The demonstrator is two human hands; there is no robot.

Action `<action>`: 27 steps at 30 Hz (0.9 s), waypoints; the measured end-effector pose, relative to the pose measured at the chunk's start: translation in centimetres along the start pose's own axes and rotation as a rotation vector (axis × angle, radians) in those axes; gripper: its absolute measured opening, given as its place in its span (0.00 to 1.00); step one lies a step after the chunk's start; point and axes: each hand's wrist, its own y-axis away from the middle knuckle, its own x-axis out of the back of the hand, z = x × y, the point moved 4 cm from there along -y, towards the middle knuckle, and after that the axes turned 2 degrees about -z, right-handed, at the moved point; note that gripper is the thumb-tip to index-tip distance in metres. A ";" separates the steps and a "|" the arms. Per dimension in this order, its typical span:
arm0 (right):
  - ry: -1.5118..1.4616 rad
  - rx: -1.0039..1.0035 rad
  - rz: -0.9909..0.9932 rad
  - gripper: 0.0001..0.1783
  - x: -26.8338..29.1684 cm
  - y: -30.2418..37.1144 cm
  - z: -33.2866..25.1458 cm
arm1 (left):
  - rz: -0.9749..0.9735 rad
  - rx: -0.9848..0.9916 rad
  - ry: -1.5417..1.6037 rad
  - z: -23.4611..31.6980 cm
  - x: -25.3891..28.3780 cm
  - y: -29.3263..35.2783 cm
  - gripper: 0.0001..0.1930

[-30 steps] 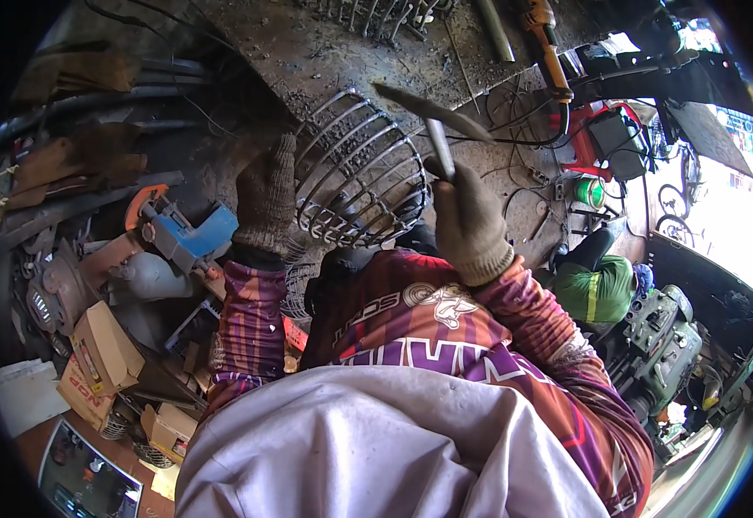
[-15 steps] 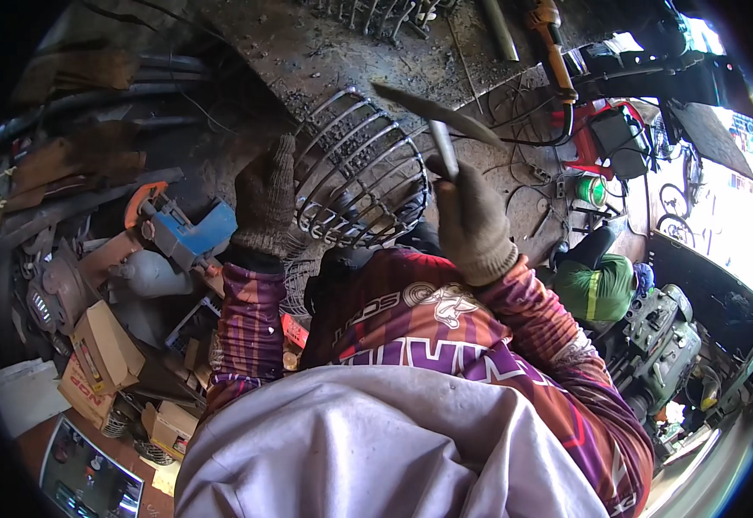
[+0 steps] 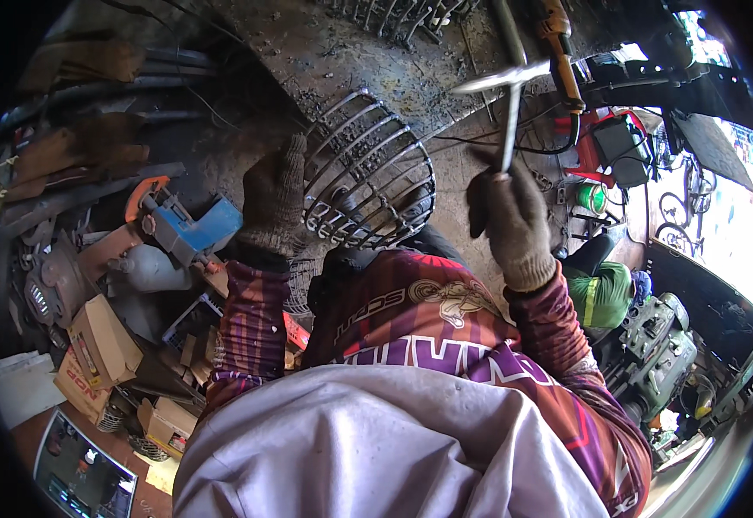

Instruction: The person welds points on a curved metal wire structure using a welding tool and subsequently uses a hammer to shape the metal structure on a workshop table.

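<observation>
My right hand (image 3: 516, 226), in a dirty knitted work glove, is closed round the handle of a chipping hammer (image 3: 511, 129). Its long, narrow head is raised beyond the hand, over the far right of the bench, and blurred by motion. A rounded basket of bent steel rods (image 3: 382, 200) leans at the bench's near edge in front of me, its far rim resting toward the bench top. Against the basket's left side my gloved left hand (image 3: 271, 203) grips the rods, thumb up; its other fingers are partly hidden.
Dark grit covers the metal bench (image 3: 307, 65). An angle grinder (image 3: 560, 56) lies at its far right, with more rod work (image 3: 394, 17) behind. To the left stands a blue machine (image 3: 195, 226); a crouching person in green (image 3: 601, 293) is at the right, near a grey machine (image 3: 653, 341).
My right hand has swung the hammer up and away to the right, off the basket. The left hand and the basket have barely shifted.
</observation>
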 end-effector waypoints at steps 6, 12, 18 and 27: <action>0.293 -0.012 0.101 0.18 1.0 1.4 2.4 | -0.033 0.016 -0.068 1.3 -0.4 0.3 0.23; 0.843 0.474 0.123 0.19 0.0 0.2 0.2 | -0.009 -0.007 -0.070 1.1 -0.4 0.0 0.23; 0.817 0.477 0.136 0.22 -0.9 0.3 -1.4 | 0.002 -0.003 -0.111 1.2 -0.2 0.2 0.23; 0.679 0.403 0.109 0.22 -1.1 0.3 -0.5 | 0.058 -0.044 -0.006 2.2 -0.8 0.4 0.24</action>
